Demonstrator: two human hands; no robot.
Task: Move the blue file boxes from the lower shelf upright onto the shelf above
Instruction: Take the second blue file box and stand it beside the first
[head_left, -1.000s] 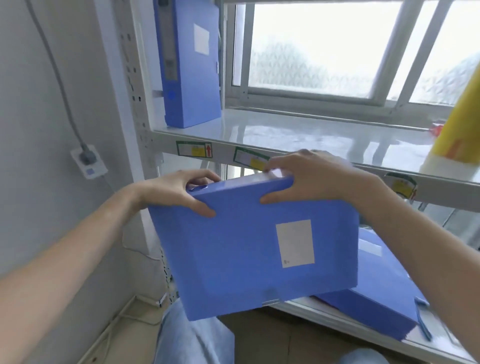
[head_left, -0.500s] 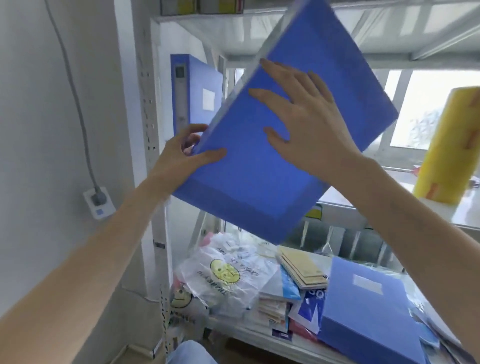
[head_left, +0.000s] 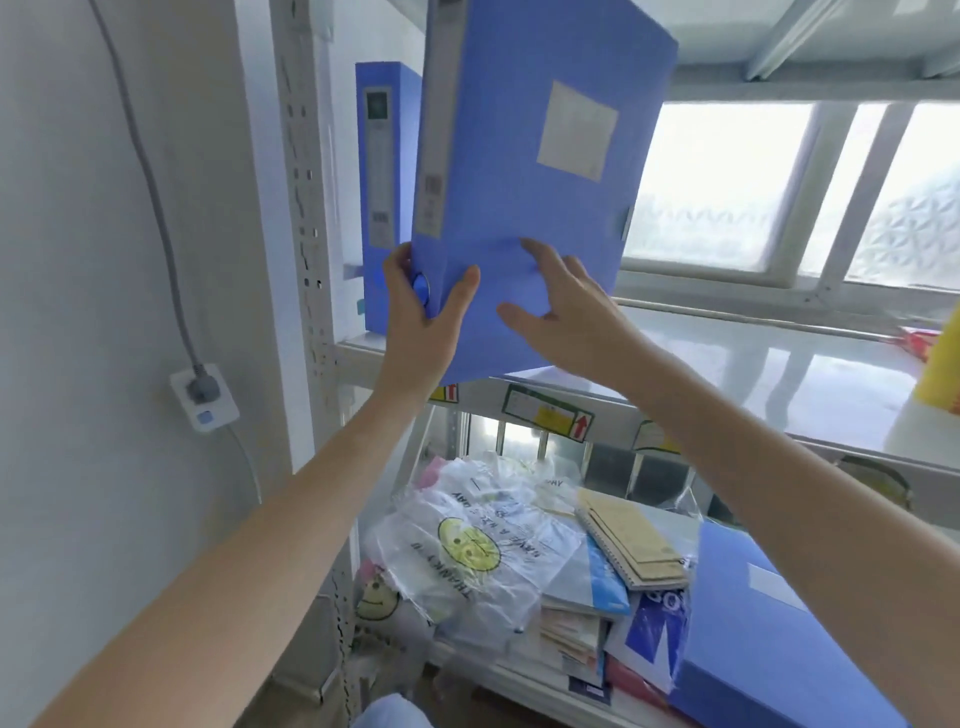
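Note:
I hold a blue file box (head_left: 524, 171) nearly upright over the front edge of the white upper shelf (head_left: 727, 364), its spine facing me. My left hand (head_left: 421, 317) grips the bottom of the spine near the finger hole. My right hand (head_left: 561, 306) presses flat against the lower part of its broad face. Another blue file box (head_left: 382, 171) stands upright at the shelf's far left, just behind the held one. A third blue file box (head_left: 769, 639) lies flat on the lower shelf at the right.
The lower shelf holds smiley plastic bags (head_left: 467, 551), notebooks (head_left: 634, 540) and paper stacks. A yellow roll (head_left: 940, 364) stands at the upper shelf's right end. The perforated shelf post (head_left: 306, 218) and a wall socket (head_left: 205, 397) are on the left; a window is behind.
The held box has swung from a steep tilt to nearly upright and come down toward the upper shelf. My left hand now grips the spine's bottom, and my right hand has slid lower on the face.

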